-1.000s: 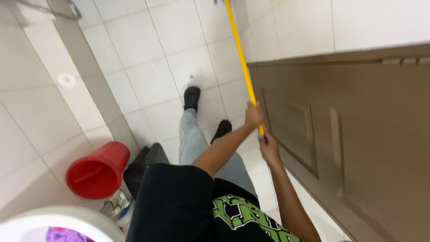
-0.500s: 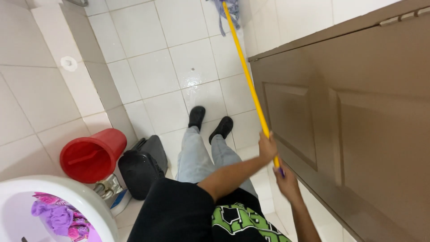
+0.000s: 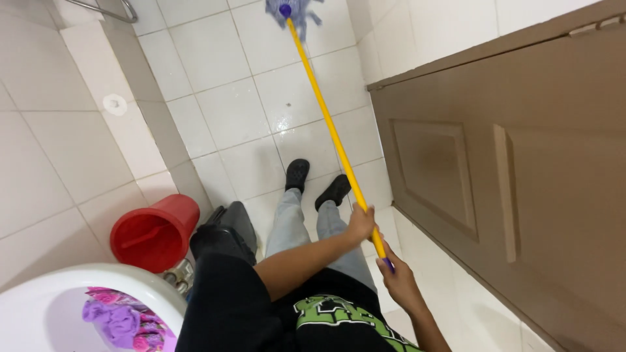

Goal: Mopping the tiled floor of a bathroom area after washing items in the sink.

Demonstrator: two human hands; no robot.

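I hold a mop with a long yellow handle (image 3: 326, 120) in both hands. My left hand (image 3: 360, 223) grips the handle higher up, and my right hand (image 3: 399, 279) is closed around its purple end. The blue-purple string mop head (image 3: 293, 13) rests on the white tiled floor (image 3: 248, 98) at the far end, near the top of the view. My black shoes (image 3: 316, 182) stand on the tiles below the handle.
A brown wooden door (image 3: 515, 182) fills the right side. A red bucket (image 3: 153, 231) and a black container (image 3: 225, 228) stand at my left. A white basin (image 3: 39, 300) holding purple cloth sits at bottom left. A metal rail (image 3: 104, 8) runs along the tiled wall.
The view has tilted so the mop head now shows at the top. My hands have shifted lower and rightward along with the handle; both keep their grip.
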